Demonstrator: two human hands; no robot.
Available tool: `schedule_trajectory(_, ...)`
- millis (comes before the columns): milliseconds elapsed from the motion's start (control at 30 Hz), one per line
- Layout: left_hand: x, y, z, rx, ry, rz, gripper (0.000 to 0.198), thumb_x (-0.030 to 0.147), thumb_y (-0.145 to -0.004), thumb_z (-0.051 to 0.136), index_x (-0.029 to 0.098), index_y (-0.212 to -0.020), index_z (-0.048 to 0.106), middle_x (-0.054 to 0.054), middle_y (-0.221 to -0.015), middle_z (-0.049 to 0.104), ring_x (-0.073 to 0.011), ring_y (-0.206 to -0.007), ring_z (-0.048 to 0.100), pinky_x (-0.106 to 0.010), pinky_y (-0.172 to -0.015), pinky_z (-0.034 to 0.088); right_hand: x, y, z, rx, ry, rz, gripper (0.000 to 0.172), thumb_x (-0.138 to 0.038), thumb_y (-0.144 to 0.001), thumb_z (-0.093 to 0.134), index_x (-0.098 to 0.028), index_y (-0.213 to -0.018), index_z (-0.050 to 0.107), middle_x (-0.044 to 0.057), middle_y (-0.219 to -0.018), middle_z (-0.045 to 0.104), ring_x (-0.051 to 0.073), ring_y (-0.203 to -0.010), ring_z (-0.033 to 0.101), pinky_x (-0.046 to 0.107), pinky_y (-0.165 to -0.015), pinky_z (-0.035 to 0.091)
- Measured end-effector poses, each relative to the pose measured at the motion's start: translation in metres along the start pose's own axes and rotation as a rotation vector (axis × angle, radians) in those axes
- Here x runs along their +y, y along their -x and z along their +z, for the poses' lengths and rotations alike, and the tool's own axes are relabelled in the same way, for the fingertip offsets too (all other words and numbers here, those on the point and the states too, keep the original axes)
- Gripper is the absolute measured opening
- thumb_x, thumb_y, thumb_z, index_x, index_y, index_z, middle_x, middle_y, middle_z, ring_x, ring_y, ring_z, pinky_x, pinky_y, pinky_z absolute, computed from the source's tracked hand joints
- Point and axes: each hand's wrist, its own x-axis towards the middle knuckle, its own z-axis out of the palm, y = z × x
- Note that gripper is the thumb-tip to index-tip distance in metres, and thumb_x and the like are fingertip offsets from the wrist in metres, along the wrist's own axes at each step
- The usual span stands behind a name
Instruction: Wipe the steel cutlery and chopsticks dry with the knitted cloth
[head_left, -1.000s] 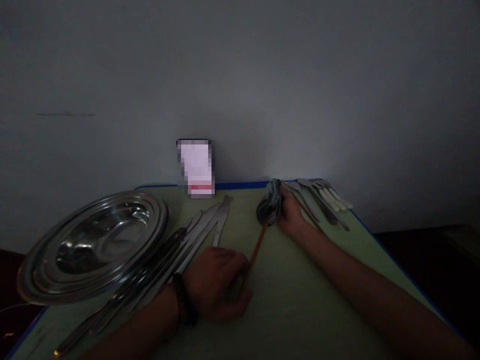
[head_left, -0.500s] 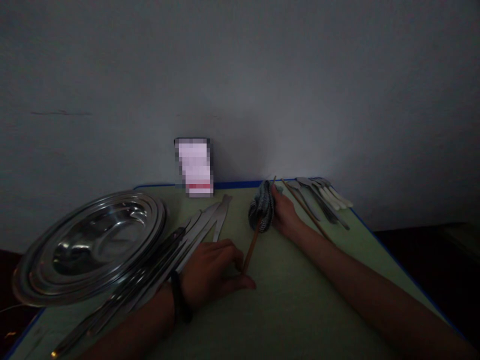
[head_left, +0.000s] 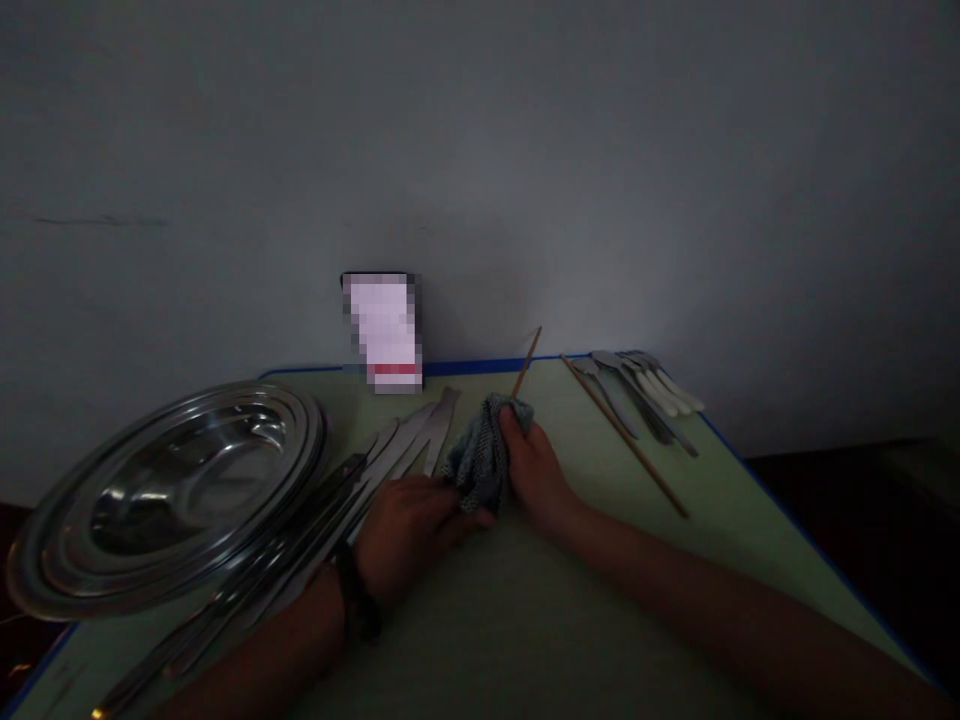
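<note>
My right hand [head_left: 538, 468] is closed around a grey patterned cloth [head_left: 484, 452], which is wrapped about a thin wooden chopstick [head_left: 528, 360]. The chopstick's far end sticks out above the cloth, tilted up to the right. At the cloth's lower left, my left hand [head_left: 416, 522] pinches the near end of the chopstick, and that end is hidden by fingers and cloth. A dark band circles the left wrist. Another wooden chopstick [head_left: 626, 437] lies on the table to the right of my right hand.
Stacked steel plates [head_left: 56, 560] stand at the left of the green table [head_left: 480, 640]. Beside them lies a pile of metal cutlery [head_left: 300, 535]. Spoons [head_left: 611, 395] and white-handled utensils [head_left: 664, 388] rest at the back right. A phone [head_left: 390, 335] leans against the wall.
My right hand and the cloth have slid down the chopstick toward my left hand. More of the chopstick's far end now shows, and its near part is covered.
</note>
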Motion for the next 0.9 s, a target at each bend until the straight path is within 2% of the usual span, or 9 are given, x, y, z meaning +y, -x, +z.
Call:
schedule_trajectory(100,0.0,-0.001,0.001,-0.035,0.031,-0.104,0.06,0.05,-0.093,0.029,0.016,-0.056,0.062,-0.002,-0.052,0.059,-0.0118,-0.047,0.054,-0.022,-0.049,0.037,-0.007,0.007,0.005,0.069,0.139,-0.048,0.028,-0.049,-0.077,0.055,-0.024,-0.089,0.061,0.0,-0.091,0.064,0.017,-0.092,0.056,0.03,-0.087,0.039)
schedule_trajectory(233,0.001,-0.003,0.0,-0.057,0.089,-0.199,0.054,0.043,-0.093,0.032,0.016,-0.057,0.061,-0.001,-0.053,0.06,-0.0108,-0.046,0.053,-0.021,-0.046,0.036,-0.01,0.011,0.008,-0.022,0.15,-0.089,0.027,-0.042,-0.071,0.064,-0.025,-0.092,0.058,-0.002,-0.09,0.064,0.017,-0.089,0.058,0.03,-0.085,0.041)
schedule_trajectory(400,0.003,-0.003,0.0,-0.053,0.099,-0.208,0.049,0.038,-0.091,0.036,0.015,-0.055,0.059,0.0,-0.051,0.057,-0.0095,-0.045,0.05,-0.019,-0.045,0.035,-0.009,0.01,0.006,-0.073,0.147,-0.087,0.028,-0.038,-0.07,0.065,-0.025,-0.094,0.058,-0.001,-0.093,0.063,0.017,-0.09,0.057,0.032,-0.087,0.041)
schedule_trajectory(600,0.002,-0.004,0.005,-0.012,0.052,-0.103,0.048,0.035,-0.09,0.04,0.016,-0.048,0.056,0.0,-0.046,0.052,-0.0088,-0.041,0.044,-0.021,-0.044,0.031,-0.008,0.008,0.007,-0.057,0.125,-0.1,0.024,-0.042,-0.076,0.059,-0.025,-0.093,0.061,-0.001,-0.094,0.064,0.016,-0.094,0.056,0.031,-0.091,0.038)
schedule_trajectory(767,0.002,-0.004,0.005,0.012,0.073,-0.035,0.046,0.031,-0.09,0.042,0.016,-0.048,0.056,0.002,-0.043,0.049,-0.0078,-0.039,0.042,-0.021,-0.042,0.029,-0.006,0.003,0.005,-0.034,0.069,-0.023,0.026,-0.047,-0.075,0.059,-0.025,-0.089,0.064,-0.001,-0.093,0.065,0.016,-0.093,0.058,0.031,-0.089,0.04)
schedule_trajectory(900,0.003,-0.002,0.004,-0.003,0.083,0.119,0.042,0.026,-0.089,0.043,0.016,-0.051,0.058,0.0,-0.046,0.052,-0.009,-0.041,0.045,-0.023,-0.043,0.029,0.001,-0.007,0.001,0.051,-0.06,0.071,0.031,-0.052,-0.073,0.059,-0.024,-0.086,0.064,0.0,-0.086,0.066,0.017,-0.087,0.06,0.034,-0.086,0.043)
